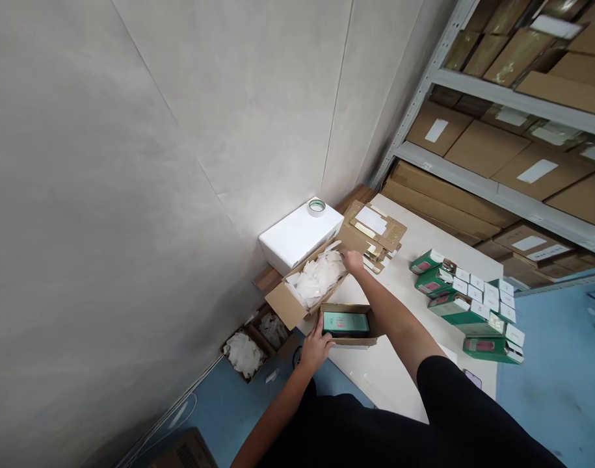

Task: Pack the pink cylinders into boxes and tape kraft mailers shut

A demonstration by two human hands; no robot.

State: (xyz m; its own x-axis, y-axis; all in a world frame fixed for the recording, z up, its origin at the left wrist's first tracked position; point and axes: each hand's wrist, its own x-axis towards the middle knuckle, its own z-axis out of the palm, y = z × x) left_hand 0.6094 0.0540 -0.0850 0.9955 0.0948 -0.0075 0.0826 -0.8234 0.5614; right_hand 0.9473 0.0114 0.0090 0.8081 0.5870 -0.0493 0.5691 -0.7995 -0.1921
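My left hand (317,346) grips the near left end of a small open cardboard box (352,341). Inside that box lies a green printed carton (346,323). Beyond it, a longer open cardboard box (286,304) is filled with crumpled white packing paper (321,276), one flap folded out to the left. My right hand (353,261) is at the right end of the longer box, against the paper, fingers curled and their tips partly hidden. What they pinch, if anything, cannot be made out.
A white box (297,237) with a tape roll (317,207) on it stands by the wall. Flattened cardboard (397,234) lies on the white table (399,292). Several green cartons (487,348) stand at right, a phone (473,378) nearer. Paper-filled boxes (243,354) are on the floor; shelves (497,107) rise behind.
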